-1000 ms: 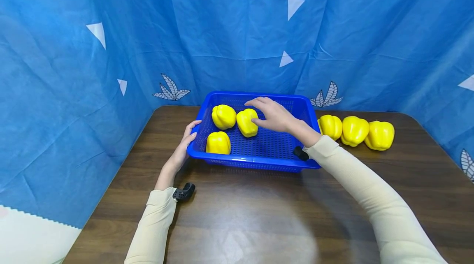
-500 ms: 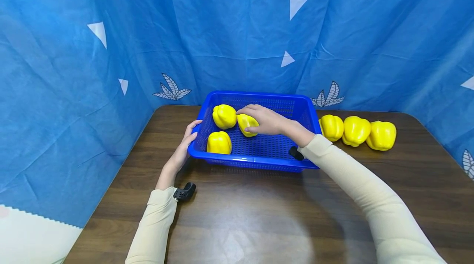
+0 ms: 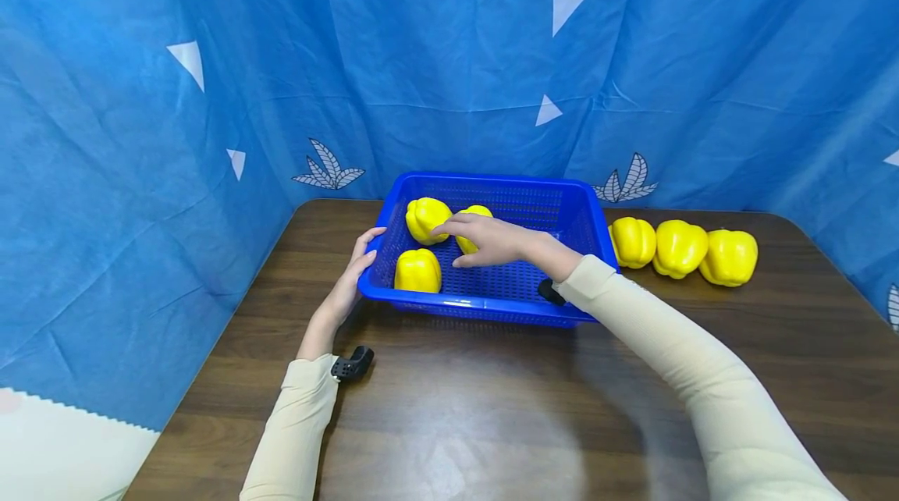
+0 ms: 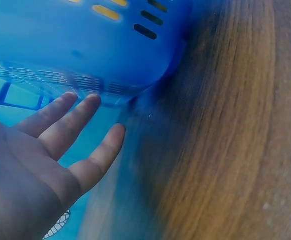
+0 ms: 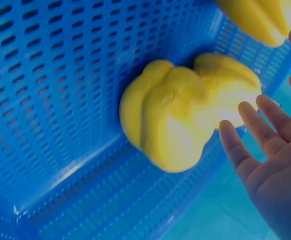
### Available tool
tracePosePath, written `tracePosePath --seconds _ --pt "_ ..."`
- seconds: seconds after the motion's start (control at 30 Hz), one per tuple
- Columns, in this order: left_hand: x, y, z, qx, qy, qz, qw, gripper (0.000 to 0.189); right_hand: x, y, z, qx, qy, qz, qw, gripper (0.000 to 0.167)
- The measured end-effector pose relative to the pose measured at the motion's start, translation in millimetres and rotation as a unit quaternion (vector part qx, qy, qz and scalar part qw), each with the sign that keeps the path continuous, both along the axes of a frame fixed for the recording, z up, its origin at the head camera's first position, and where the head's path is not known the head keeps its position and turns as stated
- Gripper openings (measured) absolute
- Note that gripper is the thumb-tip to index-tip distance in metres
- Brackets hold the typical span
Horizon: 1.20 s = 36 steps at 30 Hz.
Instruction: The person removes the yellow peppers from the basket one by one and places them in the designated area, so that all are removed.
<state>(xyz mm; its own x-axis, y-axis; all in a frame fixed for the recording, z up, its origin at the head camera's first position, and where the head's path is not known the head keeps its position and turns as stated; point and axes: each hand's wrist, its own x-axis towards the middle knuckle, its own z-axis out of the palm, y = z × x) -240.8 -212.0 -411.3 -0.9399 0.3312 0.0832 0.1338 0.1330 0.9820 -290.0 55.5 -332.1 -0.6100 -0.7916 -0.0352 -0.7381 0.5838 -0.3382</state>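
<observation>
A blue plastic basket (image 3: pixel 492 302) stands on the table with three yellow bell peppers in it. One bell pepper (image 3: pixel 427 220) is at the back left, another (image 3: pixel 417 272) at the front left. The third bell pepper (image 3: pixel 476 212) is partly hidden behind my right hand (image 3: pixel 492 239), which hovers over the basket with fingers apart and nothing held. The right wrist view shows my fingertips (image 5: pixel 245 107) overlapping one pepper; contact is unclear. My left hand (image 3: pixel 346 282) rests at the basket's left rim, its fingers loosely extended along the outer wall in the left wrist view.
More yellow bell peppers (image 3: pixel 680 250) stand in a row on the wooden table (image 3: pixel 449 407), right of the basket. Blue patterned cloth (image 3: pixel 449 56) hangs close behind the basket and along the left side.
My right hand lowered onto the middle pepper, then shifted left, with its fingers now spread above the peppers. The left hand stays at the rim.
</observation>
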Motion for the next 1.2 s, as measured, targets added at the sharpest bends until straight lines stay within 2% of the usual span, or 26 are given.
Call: tracePosePath --seconds 0.37,0.8,0.97,1.2 --pt "-0.9 1.7 -0.4 0.006 -0.006 0.000 1.0000 0.051 -1.9 -12.5 -11.3 0.029 -0.018 0.028 0.9990 0.055" --pt "-1.3 1.5 0.0 0.005 -0.005 -0.002 1.0000 0.051 -1.6 -28.2 -13.2 0.037 -0.022 0.065 0.9970 0.059" --pt "-1.5 2.1 -0.8 0.001 -0.004 0.003 1.0000 0.052 -0.9 -37.8 -12.8 0.026 -0.033 0.064 0.9970 0.060" --pt "-2.6 2.7 -0.9 -0.002 -0.001 0.003 1.0000 0.051 0.0 -51.4 -12.8 0.029 -0.027 0.062 0.9973 0.055"
